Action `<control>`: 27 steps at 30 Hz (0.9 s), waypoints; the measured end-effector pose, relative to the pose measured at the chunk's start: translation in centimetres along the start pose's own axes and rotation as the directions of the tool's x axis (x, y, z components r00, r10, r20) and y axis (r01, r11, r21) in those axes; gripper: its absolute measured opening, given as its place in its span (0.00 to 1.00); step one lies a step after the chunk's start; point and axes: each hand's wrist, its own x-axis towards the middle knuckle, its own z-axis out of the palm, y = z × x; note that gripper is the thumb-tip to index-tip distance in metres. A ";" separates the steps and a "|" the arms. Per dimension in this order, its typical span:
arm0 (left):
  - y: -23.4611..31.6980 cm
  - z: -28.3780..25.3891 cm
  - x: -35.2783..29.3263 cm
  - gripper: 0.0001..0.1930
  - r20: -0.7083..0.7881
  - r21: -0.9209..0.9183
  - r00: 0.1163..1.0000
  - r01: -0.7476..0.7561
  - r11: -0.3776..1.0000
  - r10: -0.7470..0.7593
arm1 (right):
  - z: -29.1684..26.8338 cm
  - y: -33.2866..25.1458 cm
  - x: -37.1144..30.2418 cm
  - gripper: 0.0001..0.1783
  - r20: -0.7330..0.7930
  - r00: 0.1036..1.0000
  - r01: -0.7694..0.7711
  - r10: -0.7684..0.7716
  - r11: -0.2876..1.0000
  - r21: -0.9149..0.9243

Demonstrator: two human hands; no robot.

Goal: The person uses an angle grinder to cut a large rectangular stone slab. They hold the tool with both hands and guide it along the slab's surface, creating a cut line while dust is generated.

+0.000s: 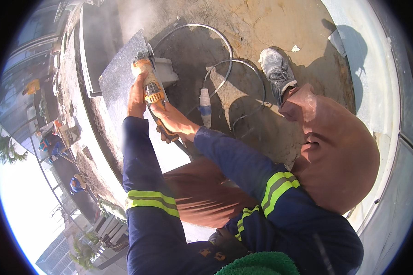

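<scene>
Both my hands are closed around a yellow and black angle grinder (154, 94). My left hand (136, 97) grips it near the head. My right hand (175, 120) wraps around the rear of its body. The grinder's disc (150, 49) stands at the far edge of a flat grey slab (119, 75), whose near part is bright with sunlight. I cannot tell whether the disc touches the slab. Pale dust hangs in the air beyond it. A light-coloured block (166, 72) sits beside the slab's right edge, partly behind the grinder.
A grey cable (225, 41) loops over the dusty ground, near a white and blue plug connector (205, 109). My shoe (277, 71) stands right of the cable. A pale ledge (381, 68) curves along the right. Far left, people (77, 184) are beyond a long low edge.
</scene>
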 end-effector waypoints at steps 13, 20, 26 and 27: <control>-0.8 0.1 -2.4 0.32 -0.018 0.215 0.971 -0.229 0.949 0.239 | 0.9 1.7 -0.6 0.28 -0.082 0.993 0.081 -0.088 0.993 -0.091; 1.4 2.1 -9.1 0.33 0.098 0.193 0.934 -0.356 0.914 0.343 | 4.0 1.8 -5.7 0.27 -0.126 0.939 0.222 -0.321 0.842 -0.492; 6.7 4.1 -18.0 0.32 0.034 -0.128 0.838 -0.536 0.834 0.544 | 8.0 0.8 -10.2 0.28 -0.004 0.842 0.370 -0.539 0.583 -0.723; 6.0 3.3 -19.6 0.32 0.029 -0.221 0.800 -0.580 0.784 0.600 | 7.9 0.9 -10.7 0.28 0.061 0.870 0.344 -0.489 0.515 -0.785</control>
